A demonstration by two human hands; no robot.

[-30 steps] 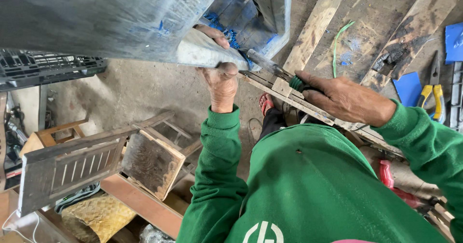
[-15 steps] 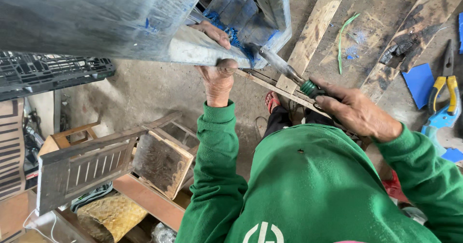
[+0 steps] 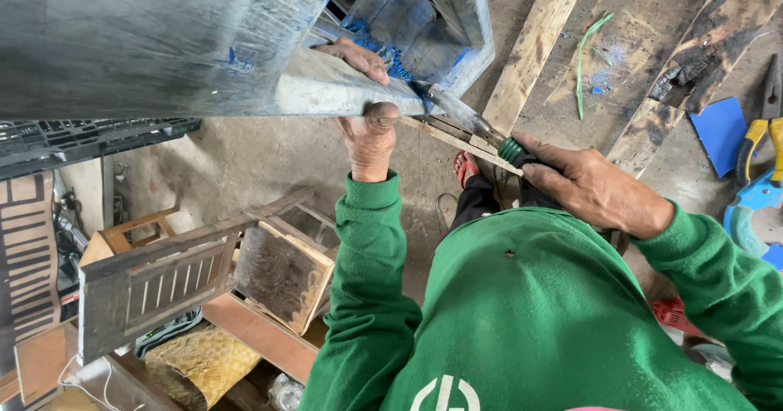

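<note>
— What is the person wearing, seen from the head camera?

— A bright green long-sleeved sweatshirt that fills the lower right of the frame. Its ribbed cuffs sit snug at both wrists, one just below the left hand near the centre top, the other beside the right hand at centre right.

— Any markings on it?

— Yes, part of a white printed emblem at the bottom edge, cut off by the frame, and a small dark speck on the chest.

— Anything else?

— Dark trousers show just above the sweatshirt, and a red sandal strap crosses one foot near the centre. Both hands are bare, with no gloves.
</note>
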